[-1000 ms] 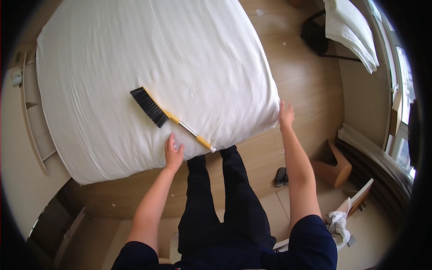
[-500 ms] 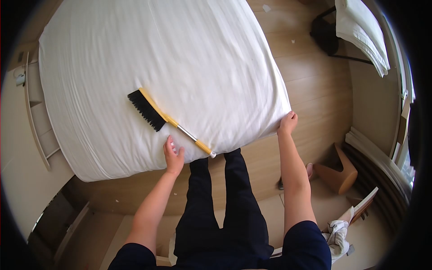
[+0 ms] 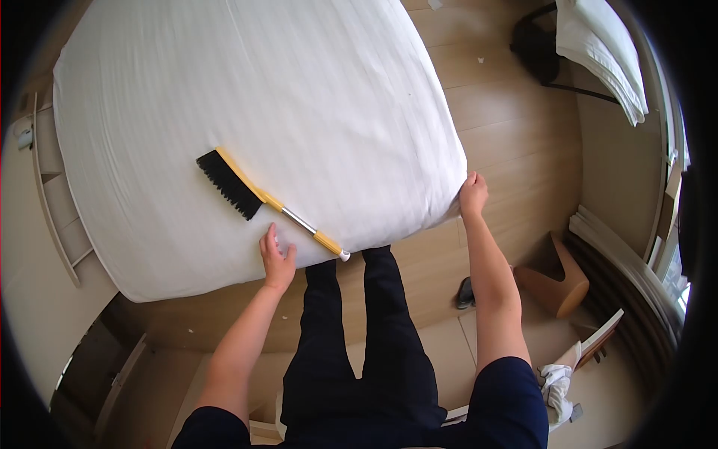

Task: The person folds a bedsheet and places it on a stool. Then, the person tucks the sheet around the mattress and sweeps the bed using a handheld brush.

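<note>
A white sheet (image 3: pixel 329 135) covers the bed's mattress. My right hand (image 3: pixel 473 196) is closed on the sheet at the near right corner, its fingertips partly hidden. Near the front edge, my left hand (image 3: pixel 277 262) rests against the sheet with its fingers loosely bent and the thumb apart, holding nothing that I can see. Just above that hand lies a bed brush (image 3: pixel 264 199) with black bristles and a yellow handle with a metal section. Its white end cap reaches the bed's front edge, and the bristles point to the lower left.
Wooden floor (image 3: pixel 501 142) with small white scraps runs along the bed's right side. White folded linen (image 3: pixel 602 56) hangs over a black-framed chair at the upper right. A curved brown wooden piece (image 3: pixel 561 280) and a dark shoe (image 3: pixel 465 293) are at the lower right. Open shelving (image 3: pixel 67 202) borders the left side.
The creases near the right corner have smoothed out, and my right hand has turned slightly at the corner. The bed and brush appear a little further left as the view shifts.
</note>
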Demonstrator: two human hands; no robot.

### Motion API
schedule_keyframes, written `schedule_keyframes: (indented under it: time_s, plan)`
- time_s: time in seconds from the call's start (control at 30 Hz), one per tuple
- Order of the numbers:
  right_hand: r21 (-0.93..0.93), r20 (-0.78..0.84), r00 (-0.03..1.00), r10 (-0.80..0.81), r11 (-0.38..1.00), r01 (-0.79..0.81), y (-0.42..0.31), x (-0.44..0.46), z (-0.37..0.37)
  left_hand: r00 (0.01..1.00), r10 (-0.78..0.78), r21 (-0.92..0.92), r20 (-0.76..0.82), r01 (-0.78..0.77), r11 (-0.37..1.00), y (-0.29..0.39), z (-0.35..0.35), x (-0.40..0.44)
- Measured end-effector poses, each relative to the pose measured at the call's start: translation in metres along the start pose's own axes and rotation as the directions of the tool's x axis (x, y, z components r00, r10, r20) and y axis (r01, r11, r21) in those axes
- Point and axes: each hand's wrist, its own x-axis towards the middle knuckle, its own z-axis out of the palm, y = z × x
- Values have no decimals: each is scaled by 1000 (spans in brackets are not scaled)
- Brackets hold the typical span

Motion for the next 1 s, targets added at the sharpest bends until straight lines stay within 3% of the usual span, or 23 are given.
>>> schedule_keyframes:
  time_s: [0.1,0.2,0.3,0.33,0.4,0.43,0.47,0.5,0.53,0.6,0.67,0.7,0.8,0.93,1.0]
  plan:
    - [-26,-40,997,69,997,-70,11,5,-10,999,41,40,-2,-41,998,-6,2,6]
    - [-106,42,998,42,994,-38,-2,4,-13,992,124,158,-10,-121,980,-18,3,5]
    - [-194,-32,960,-277,944,266,-44,-9,-32,989,145,207,-19,-138,969,-10,4,6]
    - [-202,1,885,-465,867,456,-68,-23,-36,988,151,190,-17,-145,971,-8,2,6]
    - [-188,51,626,-778,609,771,-109,-61,-43,991,137,193,-11,-132,972,-8,1,6]
    - [-143,233,559,-796,540,829,-81,-62,-13,992,123,216,13,-123,969,-10,-3,3]
    - [22,289,647,-705,681,732,-44,-54,3,993,115,227,37,-120,966,-10,-3,3]
    - [-10,419,762,-494,836,548,-53,-57,-8,991,117,244,62,-129,961,-10,-8,5]
    - [-69,527,811,-255,938,340,-65,-60,-17,990,84,280,112,-113,953,-11,-14,9]
    - [-231,547,821,-164,913,336,-63,-63,-25,979,-12,345,205,-60,937,-12,-27,-3]
    - [-417,370,828,-420,722,552,-45,-80,-33,953,-108,456,283,-34,889,-18,-43,-22]
    - [-431,344,832,-436,714,552,-47,-94,-42,923,-202,459,327,32,888,-21,-52,-36]
    - [-463,303,836,-459,696,549,-59,-143,-52,876,-295,446,380,106,889,-50,-76,-91]
    - [-337,331,734,-594,652,679,-88,-211,-37,956,-236,128,173,216,968,-103,-116,-170]
    - [-266,383,699,-603,653,709,-118,-253,-32,937,-338,-13,92,341,940,-138,-135,-200]
